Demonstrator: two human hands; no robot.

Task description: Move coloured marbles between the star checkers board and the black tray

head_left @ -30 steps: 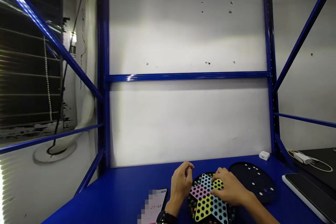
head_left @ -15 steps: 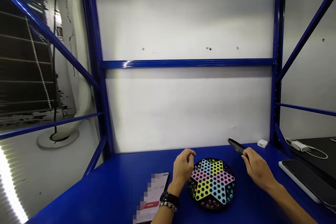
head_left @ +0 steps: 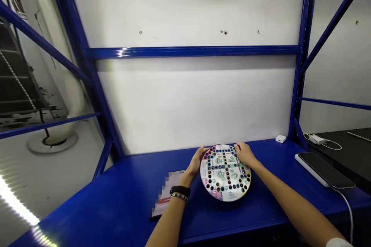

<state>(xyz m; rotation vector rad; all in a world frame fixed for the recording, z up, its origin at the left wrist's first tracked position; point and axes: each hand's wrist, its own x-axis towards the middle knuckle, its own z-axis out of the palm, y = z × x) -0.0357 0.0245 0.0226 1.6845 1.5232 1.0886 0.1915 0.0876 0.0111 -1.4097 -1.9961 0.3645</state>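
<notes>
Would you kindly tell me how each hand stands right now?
Left hand: curled against the rim of the round game board, grip unclear.
Right hand: curled on its far rim, grip unclear.

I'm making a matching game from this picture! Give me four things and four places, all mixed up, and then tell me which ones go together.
Things:
1. round game board
2. phone
3. black tablet
4. small white box

Places:
A. At the back of the table, by the wall
B. At the right end of the table
C. Under the left hand and right hand
D. Just left of the board

Pairs: 1-C, 2-D, 3-B, 4-A
</notes>
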